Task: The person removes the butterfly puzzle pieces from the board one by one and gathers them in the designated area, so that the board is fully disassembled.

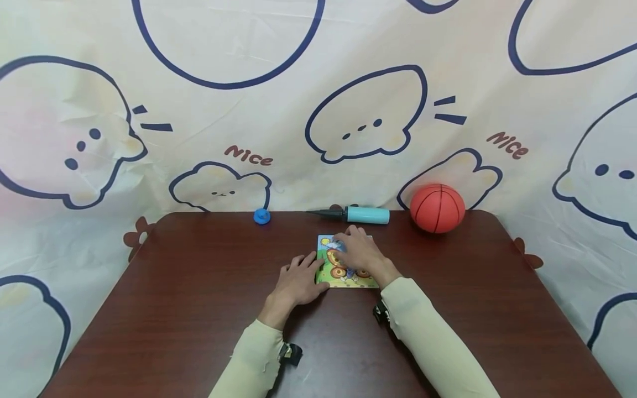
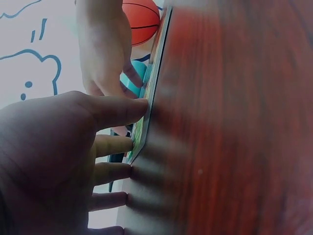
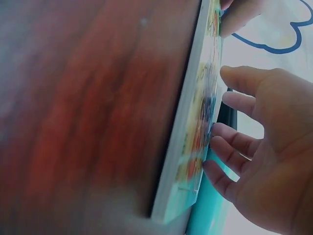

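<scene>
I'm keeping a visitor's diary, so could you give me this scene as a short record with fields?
Surface: dark brown table
Centre: colourful picture board, lying flat
Left hand: fingers spread, at the board's left side
Right hand: over the board, fingertips at its picture
Along the back, left to right: small blue object, turquoise-and-black pump, red ball
Backdrop: pale, with cartoon figures

1 flat, squarish picture board (image 1: pixel 335 271) lies face up on the bench (image 1: pixel 174 309), just right of and below the centre of the head view — its sides nearly square to the frame. A yellow sun sits in its upper left corner, over blue sky, green ground and round orange-brown shapes; much of its upper right is hidden. The right wrist view shows a thick, pale edge.
</scene>
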`<state>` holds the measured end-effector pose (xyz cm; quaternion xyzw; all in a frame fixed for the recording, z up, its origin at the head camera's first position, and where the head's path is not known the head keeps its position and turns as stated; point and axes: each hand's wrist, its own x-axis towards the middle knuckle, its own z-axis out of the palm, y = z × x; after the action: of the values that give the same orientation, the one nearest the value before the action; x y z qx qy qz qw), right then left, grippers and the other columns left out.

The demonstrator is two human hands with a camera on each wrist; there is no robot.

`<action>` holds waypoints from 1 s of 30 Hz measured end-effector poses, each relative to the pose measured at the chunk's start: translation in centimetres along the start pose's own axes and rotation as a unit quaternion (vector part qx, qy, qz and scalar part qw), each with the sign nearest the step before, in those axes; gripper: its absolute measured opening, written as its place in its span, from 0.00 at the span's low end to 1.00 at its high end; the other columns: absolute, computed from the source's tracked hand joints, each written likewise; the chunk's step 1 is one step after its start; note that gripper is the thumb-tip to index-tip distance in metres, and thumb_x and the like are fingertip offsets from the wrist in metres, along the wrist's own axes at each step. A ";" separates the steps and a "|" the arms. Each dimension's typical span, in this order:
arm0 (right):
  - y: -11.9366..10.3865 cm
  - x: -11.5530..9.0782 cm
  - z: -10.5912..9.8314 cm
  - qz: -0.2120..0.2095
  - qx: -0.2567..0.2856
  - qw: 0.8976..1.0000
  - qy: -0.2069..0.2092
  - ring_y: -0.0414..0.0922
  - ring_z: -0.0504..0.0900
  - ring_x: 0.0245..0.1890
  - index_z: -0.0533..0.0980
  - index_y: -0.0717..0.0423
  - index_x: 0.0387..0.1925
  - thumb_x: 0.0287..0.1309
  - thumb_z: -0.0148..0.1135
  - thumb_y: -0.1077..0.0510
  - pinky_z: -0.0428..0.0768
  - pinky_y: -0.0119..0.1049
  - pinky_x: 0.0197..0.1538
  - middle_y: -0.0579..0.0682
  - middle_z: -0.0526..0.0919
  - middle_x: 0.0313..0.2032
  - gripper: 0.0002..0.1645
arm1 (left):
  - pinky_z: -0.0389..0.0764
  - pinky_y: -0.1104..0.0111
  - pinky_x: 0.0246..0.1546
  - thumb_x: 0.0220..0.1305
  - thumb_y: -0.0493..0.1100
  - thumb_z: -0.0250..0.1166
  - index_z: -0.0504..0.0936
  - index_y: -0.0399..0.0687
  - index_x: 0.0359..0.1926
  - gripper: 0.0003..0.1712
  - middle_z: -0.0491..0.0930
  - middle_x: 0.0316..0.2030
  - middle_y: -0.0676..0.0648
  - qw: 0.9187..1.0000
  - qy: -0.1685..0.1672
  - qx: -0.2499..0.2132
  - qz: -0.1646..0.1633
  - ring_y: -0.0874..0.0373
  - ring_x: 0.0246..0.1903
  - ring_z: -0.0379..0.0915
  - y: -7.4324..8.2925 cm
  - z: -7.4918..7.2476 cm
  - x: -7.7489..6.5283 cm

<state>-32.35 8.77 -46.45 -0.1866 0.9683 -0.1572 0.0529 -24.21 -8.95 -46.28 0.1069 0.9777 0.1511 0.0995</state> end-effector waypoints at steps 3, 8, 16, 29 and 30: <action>-0.1 0.4 0.1 -0.001 -0.003 1.000 0.002 0.48 0.67 0.49 0.74 0.39 0.60 0.63 0.58 0.41 0.70 0.48 0.51 0.52 0.70 0.54 0.25 | 0.60 0.43 0.65 0.65 0.62 0.58 0.64 0.58 0.71 0.37 0.55 0.75 0.48 1.000 -0.001 -0.001 0.002 0.44 0.72 0.50 0.0 0.1 0.1; -0.2 0.9 0.0 -0.002 -0.009 1.000 -0.010 0.47 0.67 0.45 0.76 0.35 0.57 0.63 0.58 0.39 0.67 0.46 0.44 0.51 0.70 0.50 0.22 | 0.59 0.43 0.65 0.65 0.63 0.57 0.63 0.58 0.72 0.37 0.55 0.75 0.47 1.000 -0.005 0.001 0.005 0.44 0.73 0.50 0.0 0.1 0.1; -0.6 1.8 -0.5 -0.010 -0.017 0.998 -0.053 0.48 0.67 0.46 0.73 0.33 0.60 0.64 0.57 0.41 0.67 0.47 0.44 0.52 0.69 0.53 0.23 | 0.60 0.43 0.65 0.64 0.63 0.58 0.64 0.58 0.71 0.37 0.56 0.74 0.48 1.000 0.001 0.004 0.002 0.44 0.72 0.50 -0.1 0.1 0.2; -1.3 3.1 -1.7 -0.021 -0.038 0.989 -0.143 0.50 0.72 0.51 0.67 0.30 0.65 0.67 0.55 0.47 0.68 0.58 0.55 0.53 0.67 0.56 0.26 | 0.59 0.43 0.65 0.65 0.63 0.58 0.64 0.58 0.72 0.38 0.55 0.75 0.48 1.000 -0.002 -0.001 0.000 0.44 0.73 0.50 -0.2 0.0 0.1; -1.3 3.2 -1.8 -0.020 -0.040 0.988 -0.149 0.51 0.72 0.52 0.67 0.30 0.65 0.66 0.55 0.47 0.68 0.60 0.57 0.54 0.66 0.57 0.27 | 0.59 0.43 0.65 0.65 0.63 0.58 0.63 0.59 0.72 0.38 0.55 0.75 0.48 1.000 -0.004 -0.002 0.000 0.44 0.73 0.49 -0.2 -0.1 0.1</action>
<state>-35.14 6.88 -44.47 -0.2293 0.9513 -0.0895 0.1855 -24.31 -9.13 -46.29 0.1075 0.9770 0.1527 0.1032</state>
